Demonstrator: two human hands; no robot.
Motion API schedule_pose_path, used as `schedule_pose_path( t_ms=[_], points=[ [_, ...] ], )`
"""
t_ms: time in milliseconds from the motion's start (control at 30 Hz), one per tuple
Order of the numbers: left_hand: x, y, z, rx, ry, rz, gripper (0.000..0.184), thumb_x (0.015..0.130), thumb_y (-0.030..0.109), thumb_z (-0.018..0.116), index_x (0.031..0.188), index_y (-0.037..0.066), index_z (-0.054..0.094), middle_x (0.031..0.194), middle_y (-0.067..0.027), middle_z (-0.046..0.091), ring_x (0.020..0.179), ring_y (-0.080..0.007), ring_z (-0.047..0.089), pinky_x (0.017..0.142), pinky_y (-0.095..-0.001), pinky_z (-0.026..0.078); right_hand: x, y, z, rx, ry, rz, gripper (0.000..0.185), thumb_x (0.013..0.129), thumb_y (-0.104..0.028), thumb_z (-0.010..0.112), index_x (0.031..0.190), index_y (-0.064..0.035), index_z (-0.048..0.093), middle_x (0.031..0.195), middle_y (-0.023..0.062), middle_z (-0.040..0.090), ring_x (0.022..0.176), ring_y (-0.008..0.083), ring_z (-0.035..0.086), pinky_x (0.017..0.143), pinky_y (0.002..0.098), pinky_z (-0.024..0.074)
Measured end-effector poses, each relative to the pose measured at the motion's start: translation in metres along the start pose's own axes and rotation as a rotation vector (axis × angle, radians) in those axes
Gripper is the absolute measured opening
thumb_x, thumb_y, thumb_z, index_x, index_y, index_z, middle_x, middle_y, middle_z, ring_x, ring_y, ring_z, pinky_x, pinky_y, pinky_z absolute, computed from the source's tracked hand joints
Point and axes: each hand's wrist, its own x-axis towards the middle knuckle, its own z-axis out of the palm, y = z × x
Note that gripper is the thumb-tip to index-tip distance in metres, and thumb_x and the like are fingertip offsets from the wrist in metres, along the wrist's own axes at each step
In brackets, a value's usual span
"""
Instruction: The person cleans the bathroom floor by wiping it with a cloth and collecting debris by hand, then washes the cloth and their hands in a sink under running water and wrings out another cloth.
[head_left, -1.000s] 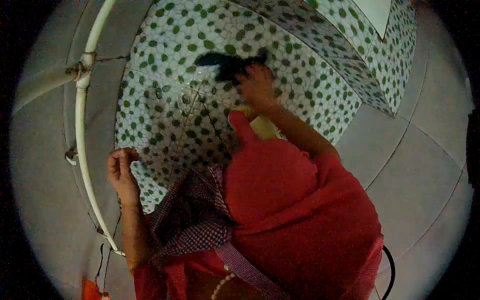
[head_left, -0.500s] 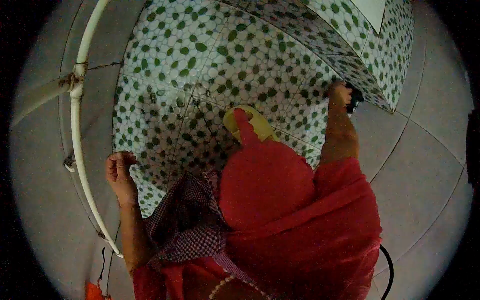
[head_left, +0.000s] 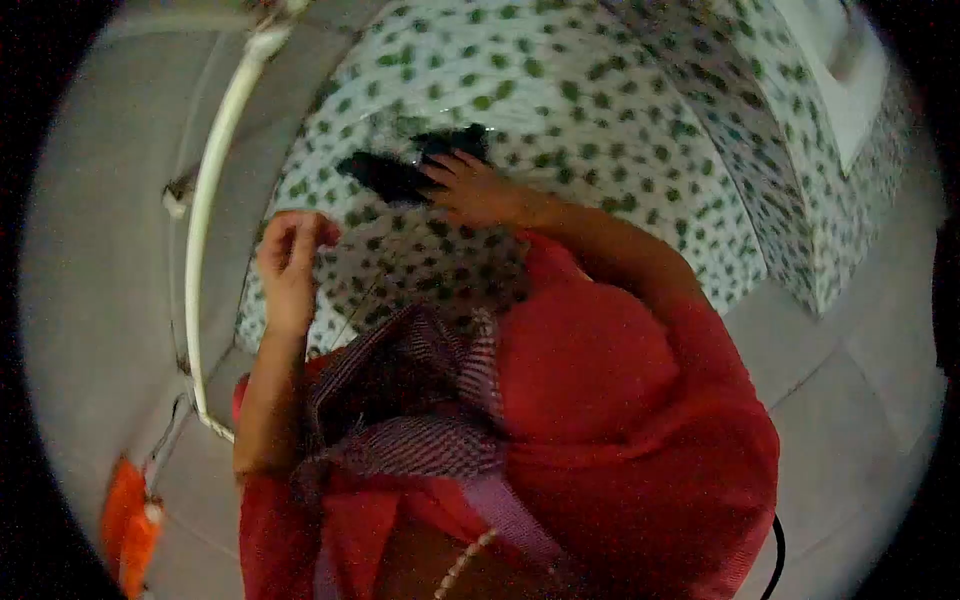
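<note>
My right hand point(head_left: 475, 192) reaches across the green-and-white pebble-patterned tiles point(head_left: 600, 150), its fingers over a dark black cloth point(head_left: 385, 178). The cloth lies bunched on the tiles and sticks out to the left of the fingers and above them. Those tiles shine wet beside it. On the left, my left hand point(head_left: 292, 250) is raised with its fingers curled in, and nothing shows in it. A checked cloth point(head_left: 420, 450) hangs at my chest over red clothing. Blur softens the view.
A pale pipe point(head_left: 208, 210) runs along the left, beside the grey tiles point(head_left: 100, 270). At the right, a pebble-patterned ledge point(head_left: 790, 150) rises, with a white panel point(head_left: 850, 100) on it. An orange object point(head_left: 130, 525) is at the lower left.
My right hand has swept from the right edge of the patterned tiles to their left middle, bringing the black cloth along. The view has shifted; the yellow object near my knee is out of sight.
</note>
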Motion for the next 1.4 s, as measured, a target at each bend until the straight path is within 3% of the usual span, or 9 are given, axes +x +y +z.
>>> schedule_pose_path(
  t_ms=[100, 267, 467, 567, 733, 867, 967, 1200, 1400],
  points=[
    [0.0, 0.006, -0.004, 0.03, -0.019, -0.044, 0.015, 0.089, 0.017, 0.05, 0.084, 0.002, 0.052, 0.077, -0.0059, 0.059, 0.071, -0.0124, 0.054, 0.069, -0.0272, 0.045, -0.055, 0.019, 0.054, 0.066, 0.249, -0.227, 0.046, 0.082, -0.042, 0.05, 0.122, -0.0192, 0.049, 0.136, 0.0099, 0.032, 0.126, 0.0315, 0.027, 0.103, 0.0495, 0.018],
    [0.006, 0.002, -0.009, -0.024, -0.017, 0.045, 0.015, 0.089, 0.017, 0.05, 0.086, 0.003, 0.053, 0.078, -0.0059, 0.059, 0.071, -0.0124, 0.054, 0.069, -0.0269, 0.045, -0.15, 0.119, -0.034, -0.309, 0.168, 0.464, 0.05, 0.074, -0.032, 0.063, 0.118, -0.0135, 0.05, 0.121, 0.0164, 0.044, 0.117, 0.0418, 0.033, 0.092, 0.0534, 0.032],
    [0.0, 0.01, -0.019, -0.116, -0.038, -0.047, 0.011, 0.089, 0.013, 0.05, 0.087, 0.002, 0.052, 0.079, -0.0062, 0.06, 0.071, -0.0121, 0.054, 0.069, -0.0261, 0.045, -0.075, 0.149, -0.047, -0.562, 0.441, 1.124, 0.079, 0.077, -0.067, 0.041, 0.134, -0.0128, 0.03, 0.13, 0.0257, 0.029, 0.12, 0.0472, 0.025, 0.088, 0.0637, 0.0275],
    [0.002, 0.0, -0.007, -0.062, -0.123, -0.056, 0.011, 0.088, 0.013, 0.052, 0.086, 0.003, 0.053, 0.079, -0.0043, 0.058, 0.071, -0.0116, 0.053, 0.067, -0.0252, 0.044, 0.005, 0.09, -0.04, -0.178, 0.303, 0.858, 0.079, 0.076, -0.064, 0.043, 0.136, -0.0152, 0.025, 0.137, 0.0257, 0.016, 0.125, 0.0461, 0.012, 0.095, 0.0641, 0.0092],
    [-0.004, -0.012, 0.005, 0.392, -0.457, 0.257, 0.011, 0.08, 0.016, 0.06, 0.083, 0.006, 0.057, 0.081, -0.0089, 0.056, 0.075, -0.0233, 0.056, 0.066, -0.0333, 0.046, 0.006, -0.043, 0.022, 0.143, -0.019, -0.095, 0.057, 0.078, -0.043, 0.053, 0.127, -0.0161, 0.04, 0.139, 0.0185, 0.021, 0.127, 0.0414, 0.016, 0.099, 0.0581, 0.0172],
    [-0.024, -0.034, -0.002, 0.632, -0.621, 0.297, 0.017, 0.078, 0.022, 0.057, 0.079, 0.005, 0.057, 0.08, -0.0115, 0.055, 0.081, -0.0316, 0.055, 0.071, -0.041, 0.045, 0.0, -0.059, -0.022, 0.263, -0.586, 0.046, 0.05, 0.08, -0.036, 0.054, 0.125, -0.0165, 0.044, 0.137, 0.0103, 0.029, 0.124, 0.0369, 0.026, 0.1, 0.0528, 0.0219],
    [-0.033, -0.019, -0.01, 0.659, -0.645, 0.403, 0.017, 0.075, 0.021, 0.059, 0.077, 0.004, 0.057, 0.081, -0.0119, 0.056, 0.081, -0.0313, 0.055, 0.072, -0.0405, 0.045, -0.02, 0.032, -0.008, -0.105, -0.006, -0.336, 0.043, 0.079, -0.031, 0.057, 0.119, -0.0166, 0.05, 0.136, 0.0073, 0.033, 0.122, 0.035, 0.032, 0.097, 0.0475, 0.0306],
    [-0.057, -0.001, -0.024, 0.898, -0.417, 0.45, 0.013, 0.072, 0.018, 0.056, 0.076, 0.007, 0.06, 0.088, -0.0085, 0.057, 0.089, -0.0255, 0.053, 0.076, -0.0364, 0.044, 0.091, 0.177, -0.054, -0.477, 0.149, 0.435, 0.069, 0.08, -0.055, 0.047, 0.134, -0.0156, 0.029, 0.137, 0.0229, 0.021, 0.123, 0.0448, 0.022, 0.096, 0.0568, 0.0242],
    [-0.095, 0.039, -0.055, 0.703, -0.29, 0.159, 0.014, 0.072, 0.019, 0.054, 0.076, 0.006, 0.059, 0.09, -0.0077, 0.056, 0.09, -0.024, 0.053, 0.078, -0.0346, 0.043, 0.219, -0.033, -0.027, -0.157, -0.412, 0.198, 0.094, 0.074, -0.072, 0.036, 0.139, -0.0088, 0.009, 0.141, 0.0248, 0.002, 0.129, 0.0436, -0.008, 0.097, 0.0627, -0.0022]
  ],
)
